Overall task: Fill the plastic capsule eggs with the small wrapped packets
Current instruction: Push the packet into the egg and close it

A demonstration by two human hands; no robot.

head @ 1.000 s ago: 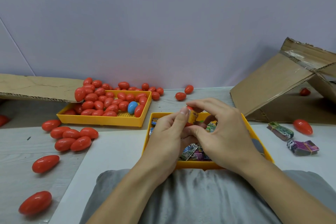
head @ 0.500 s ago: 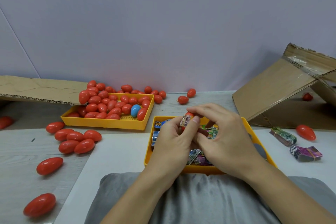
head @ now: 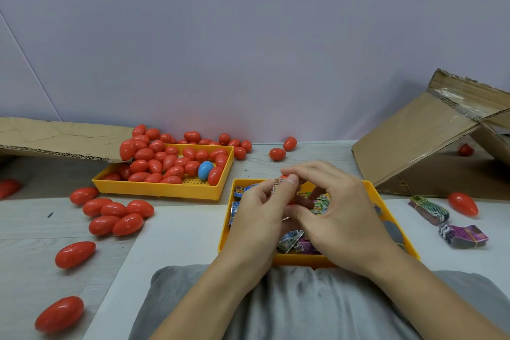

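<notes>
Both hands meet over the near yellow tray (head: 369, 190), which sits at the tabletop's (head: 27, 229) front edge, right against the person's grey shirt (head: 276, 306). The left hand (head: 259, 212) pinches a small wrapped packet (head: 277, 185) between thumb and fingers; the right hand (head: 339, 212) curls round a red capsule egg (head: 284, 176), of which only a sliver shows above the packet. The two touch there, at the tray's far rim. Loose packets (head: 292, 240) fill the tray beneath the hands; their print is too small and blurred to read.

Left of that tray and farther back, a second yellow tray (head: 165, 187) holds a heap of red eggs (head: 165, 160) and one blue egg (head: 205, 169). More red eggs (head: 116, 215) lie scattered on the tabletop left of the near tray, some close to the front edge. A white sheet (head: 171, 234) lies bare between them and the tray, the widest free stretch.

Right of the near tray lie two banded bundles of packets (head: 463, 236) and a single red egg (head: 463, 203), with a tipped cardboard box (head: 414, 140) behind them. A cardboard flap (head: 55, 135) overhangs the far tray's left corner. The wall (head: 248, 49) closes the tabletop's back edge.
</notes>
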